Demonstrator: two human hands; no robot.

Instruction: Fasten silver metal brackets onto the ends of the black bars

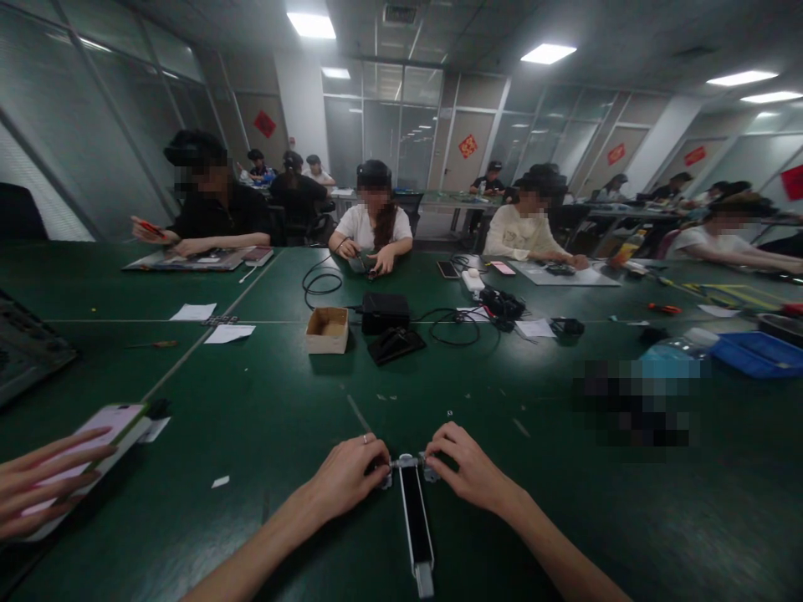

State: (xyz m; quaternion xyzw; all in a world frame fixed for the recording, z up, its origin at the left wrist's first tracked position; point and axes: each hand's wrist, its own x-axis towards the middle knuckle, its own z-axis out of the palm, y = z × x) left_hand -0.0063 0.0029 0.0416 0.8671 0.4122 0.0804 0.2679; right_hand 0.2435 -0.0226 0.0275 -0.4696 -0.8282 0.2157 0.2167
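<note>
A long, narrow silver piece with a black strip along it (416,518) lies on the green table between my hands, its length running toward me. At its far end a short crossbar with small grey parts on both sides makes it T-shaped. My left hand (352,470), with a ring on one finger, pinches the crossbar's left end. On the other side, the fingertips of my right hand (467,468) close on the grey part at the right end. The fingers partly hide both of these small parts.
Ahead stand an open cardboard box (327,331) and a black box (385,313) with cables. Another person's hand (56,481) rests on a phone (119,422) at the left. A blue tray (762,354) lies at the right. Several people sit across the table.
</note>
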